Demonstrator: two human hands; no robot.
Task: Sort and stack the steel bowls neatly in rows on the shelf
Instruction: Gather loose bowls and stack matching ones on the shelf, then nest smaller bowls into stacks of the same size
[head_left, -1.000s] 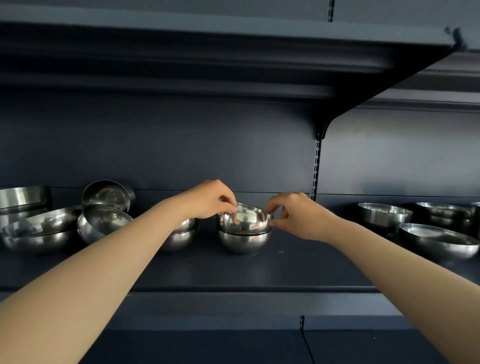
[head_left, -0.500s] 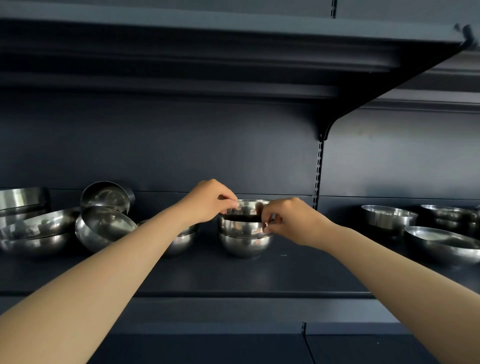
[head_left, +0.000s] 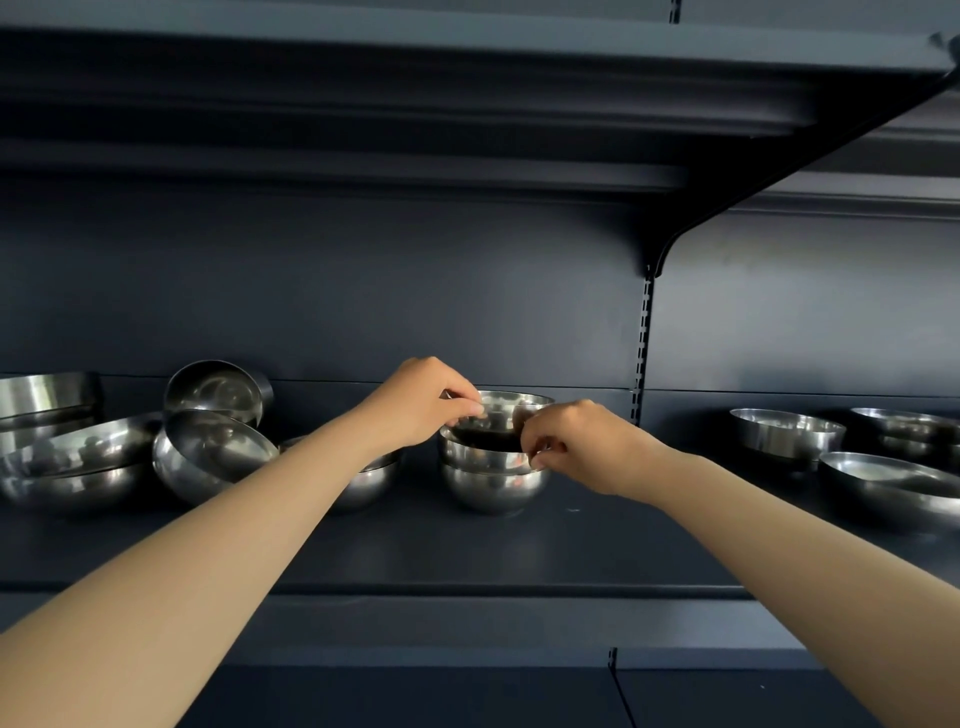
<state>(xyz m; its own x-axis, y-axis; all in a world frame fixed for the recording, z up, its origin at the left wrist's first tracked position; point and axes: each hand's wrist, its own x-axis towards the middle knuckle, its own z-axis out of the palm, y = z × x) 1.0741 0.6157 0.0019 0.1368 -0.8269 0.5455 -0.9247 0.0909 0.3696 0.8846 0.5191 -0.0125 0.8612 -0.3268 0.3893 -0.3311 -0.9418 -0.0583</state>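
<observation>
Biggest risk: toppling the whole centre stack (head_left: 493, 475) on the dark shelf (head_left: 467, 551), likely from a sideways tug while the top bowl (head_left: 511, 415) sits only part-way seated, raised and slightly tilted above the two nested under it. Next: knocking the loose pile to the left, where a tipped bowl (head_left: 210, 454) leans on its side against another tipped one (head_left: 218, 389) behind it, near the left forearm. Smaller: a slip of smooth steel out of a fingertip pinch, given so little skin on the rim. Smallest: a jammed nest from pressing one side down first. Left hand (head_left: 421, 405) pinching the top bowl's far-left rim, fingers curled over the edge. Right hand (head_left: 576, 447) curled at the near-right rim of the stack, pinching there; which bowl's rim exactly, hard to tell. Bowls themselves: polished, round-bottomed, mirror-bright, deep ones in the centre, wider shallow ones (head_left: 787, 434) lying well apart on the right, more wide ones (head_left: 72, 467) stacked at far left. Sorting clearly unfinished, with no neat rows yet.
</observation>
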